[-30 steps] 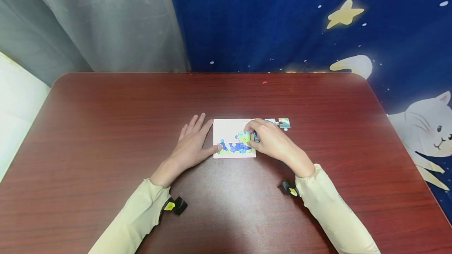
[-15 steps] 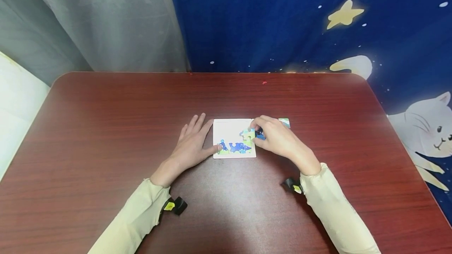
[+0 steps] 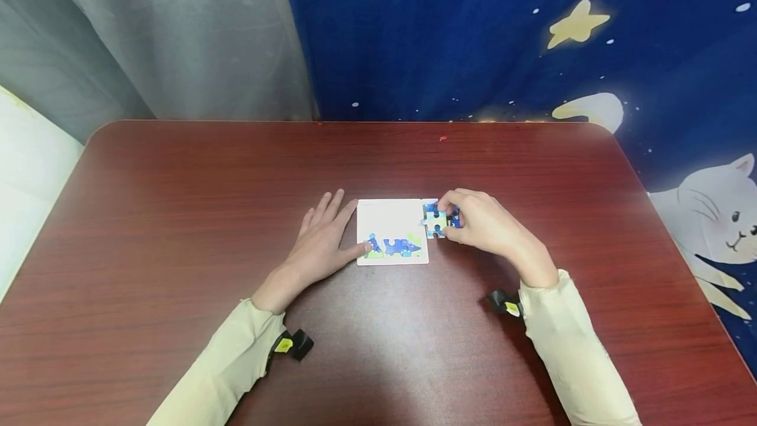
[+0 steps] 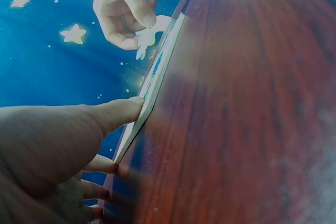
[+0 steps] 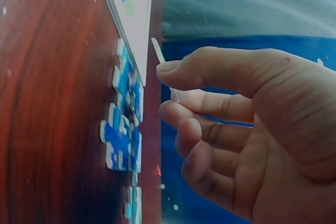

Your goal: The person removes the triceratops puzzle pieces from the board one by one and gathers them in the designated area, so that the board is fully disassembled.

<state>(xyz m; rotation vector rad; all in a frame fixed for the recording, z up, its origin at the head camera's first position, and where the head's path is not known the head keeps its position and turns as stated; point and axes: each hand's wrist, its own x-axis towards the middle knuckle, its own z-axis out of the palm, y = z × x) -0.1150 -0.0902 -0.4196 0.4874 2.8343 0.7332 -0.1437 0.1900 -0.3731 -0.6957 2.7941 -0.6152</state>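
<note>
A white puzzle board [image 3: 390, 215] lies on the table, with blue and green pieces [image 3: 397, 247] fitted along its near side. My left hand [image 3: 319, 242] rests flat at the board's left edge, fingers spread and thumb on its near left corner. Between thumb and fingertips, my right hand [image 3: 487, 225] pinches a pale green and light blue puzzle piece [image 3: 436, 221]. In the right wrist view this piece [image 5: 159, 51] is seen edge-on, raised above the table. Below it lie several loose blue puzzle pieces [image 5: 116, 137], partly hidden by the right hand in the head view.
The brown wooden table [image 3: 207, 183] extends around the board on all sides. A tiny red scrap [image 3: 443, 139] lies near the far edge. Beyond hang a grey curtain [image 3: 177, 38] and a blue cloth [image 3: 443, 38] with stars and a cat.
My right hand has moved right, carrying the pinched piece off the board to above the loose pieces beside it. The left hand has stayed in place.
</note>
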